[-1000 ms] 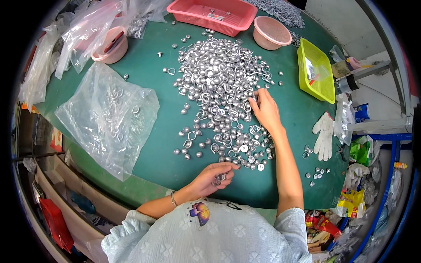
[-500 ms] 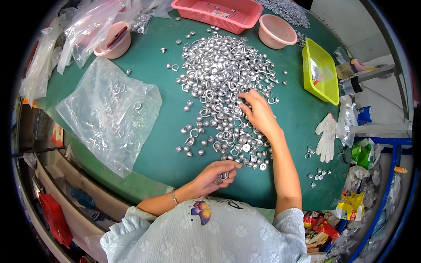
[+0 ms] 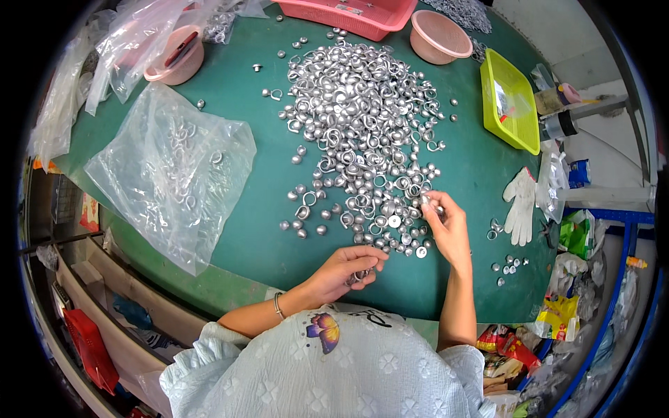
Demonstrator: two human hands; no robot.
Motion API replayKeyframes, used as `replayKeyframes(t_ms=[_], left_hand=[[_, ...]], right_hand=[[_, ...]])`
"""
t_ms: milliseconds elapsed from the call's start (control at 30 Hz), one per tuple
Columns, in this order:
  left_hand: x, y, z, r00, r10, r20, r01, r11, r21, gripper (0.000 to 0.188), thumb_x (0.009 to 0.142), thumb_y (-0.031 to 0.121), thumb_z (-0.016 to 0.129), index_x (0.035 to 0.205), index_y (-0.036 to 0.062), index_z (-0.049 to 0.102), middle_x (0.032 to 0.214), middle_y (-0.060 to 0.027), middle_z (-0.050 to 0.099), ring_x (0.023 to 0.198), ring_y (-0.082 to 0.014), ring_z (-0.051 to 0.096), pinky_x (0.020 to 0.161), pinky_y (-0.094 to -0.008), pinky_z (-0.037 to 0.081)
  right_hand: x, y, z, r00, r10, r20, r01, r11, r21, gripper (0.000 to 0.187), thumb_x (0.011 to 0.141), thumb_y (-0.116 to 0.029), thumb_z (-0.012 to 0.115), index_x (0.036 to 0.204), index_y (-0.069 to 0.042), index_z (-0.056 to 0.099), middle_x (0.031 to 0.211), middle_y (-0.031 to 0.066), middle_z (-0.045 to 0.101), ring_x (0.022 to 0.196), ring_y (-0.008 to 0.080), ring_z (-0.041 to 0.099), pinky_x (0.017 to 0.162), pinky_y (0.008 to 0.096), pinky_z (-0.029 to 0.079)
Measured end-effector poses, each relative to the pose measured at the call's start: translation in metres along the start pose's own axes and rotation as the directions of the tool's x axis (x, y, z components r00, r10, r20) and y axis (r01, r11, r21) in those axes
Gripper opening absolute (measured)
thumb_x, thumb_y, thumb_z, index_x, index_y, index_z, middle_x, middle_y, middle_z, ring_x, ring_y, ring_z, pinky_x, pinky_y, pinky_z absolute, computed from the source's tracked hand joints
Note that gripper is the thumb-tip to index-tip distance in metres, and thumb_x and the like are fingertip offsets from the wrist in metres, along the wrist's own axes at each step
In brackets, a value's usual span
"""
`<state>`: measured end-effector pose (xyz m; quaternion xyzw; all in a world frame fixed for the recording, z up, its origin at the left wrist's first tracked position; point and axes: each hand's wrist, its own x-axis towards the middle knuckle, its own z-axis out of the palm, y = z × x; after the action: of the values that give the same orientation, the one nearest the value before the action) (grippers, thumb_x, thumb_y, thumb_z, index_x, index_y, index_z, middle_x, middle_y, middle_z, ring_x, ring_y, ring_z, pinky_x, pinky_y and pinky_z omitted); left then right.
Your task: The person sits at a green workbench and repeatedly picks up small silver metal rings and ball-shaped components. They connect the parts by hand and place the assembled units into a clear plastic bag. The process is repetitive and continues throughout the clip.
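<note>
A large heap of silvery metal pieces [image 3: 355,97], domed knobs mixed with ring-shaped loops, spreads over the green table [image 3: 272,174]. At the heap's near edge, my left hand [image 3: 345,270] is curled round a few silvery metal rings [image 3: 359,276], partly hidden by its fingers. My right hand [image 3: 449,230] is at the heap's right edge, thumb and fingers closed on silvery domed metal pieces [image 3: 426,200]. How many it holds I cannot tell. Between the two hands lie loose domed pieces [image 3: 406,239], some showing flat pale faces.
On the left lies a clear plastic bag [image 3: 174,181] with rings in it. Pink bowls [image 3: 440,38], a pink basket [image 3: 348,19] and a yellow-green basket [image 3: 512,104] stand round the heap. A white glove [image 3: 519,209] and several loose knobs [image 3: 509,268] lie at right.
My right hand has drawn back from the middle of the heap toward me and slightly right, and now holds silvery pieces. My left hand stays nearly in place, still curled round the rings.
</note>
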<state>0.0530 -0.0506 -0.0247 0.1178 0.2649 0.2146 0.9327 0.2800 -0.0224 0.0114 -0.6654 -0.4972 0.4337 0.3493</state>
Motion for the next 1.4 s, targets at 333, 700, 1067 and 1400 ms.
replayKeyframes(t_ms=[333, 700, 1067, 1400], left_hand=[[-0.012, 0.004, 0.016, 0.994, 0.084, -0.075, -0.063, 0.968, 0.243, 0.026, 0.091, 0.022, 0.055, 0.107, 0.0019, 0.059, 0.076, 0.001, 0.053, 0.061, -0.0037, 0.043, 0.046, -0.0162, 0.029], [-0.008, -0.011, 0.007, 0.997, 0.05, -0.052, -0.038, 0.977, 0.211, 0.022, 0.089, 0.021, 0.058, 0.1, 0.0021, 0.06, 0.08, -0.0037, 0.057, 0.061, -0.0062, 0.046, 0.046, -0.0167, 0.03], [-0.012, -0.013, 0.011, 0.994, 0.06, -0.089, -0.04, 0.978, 0.205, 0.021, 0.09, 0.02, 0.055, 0.104, 0.0035, 0.057, 0.088, -0.0063, 0.06, 0.066, -0.0077, 0.048, 0.048, -0.0177, 0.033], [-0.014, -0.014, 0.012, 0.989, 0.053, -0.138, -0.008, 0.952, 0.305, 0.018, 0.09, 0.02, 0.057, 0.098, 0.0043, 0.057, 0.091, -0.0053, 0.063, 0.066, -0.0064, 0.05, 0.048, -0.017, 0.033]], right_hand=[[-0.074, -0.013, 0.032, 0.956, -0.198, 0.217, 0.203, 0.979, -0.002, 0.024, 0.075, 0.0, 0.064, 0.099, -0.002, 0.064, 0.069, 0.0026, 0.046, 0.056, 0.0101, 0.038, 0.051, 0.0237, 0.033], [-0.104, 0.016, 0.021, 0.954, -0.013, -0.3, -0.034, 0.988, -0.149, 0.02, 0.079, 0.002, 0.061, 0.098, -0.001, 0.062, 0.07, -0.0021, 0.039, 0.058, 0.0042, 0.035, 0.05, 0.0185, 0.029], [-0.105, 0.012, 0.036, 0.998, -0.039, -0.059, 0.047, 0.989, 0.141, 0.029, 0.075, 0.003, 0.063, 0.103, -0.005, 0.059, 0.076, -0.0008, 0.043, 0.06, 0.0059, 0.038, 0.052, 0.0204, 0.033], [-0.098, 0.006, 0.047, 0.987, -0.122, -0.108, 0.114, 0.99, -0.078, 0.031, 0.071, -0.003, 0.07, 0.1, -0.003, 0.06, 0.077, 0.0057, 0.046, 0.065, 0.0173, 0.045, 0.057, 0.0271, 0.038]])
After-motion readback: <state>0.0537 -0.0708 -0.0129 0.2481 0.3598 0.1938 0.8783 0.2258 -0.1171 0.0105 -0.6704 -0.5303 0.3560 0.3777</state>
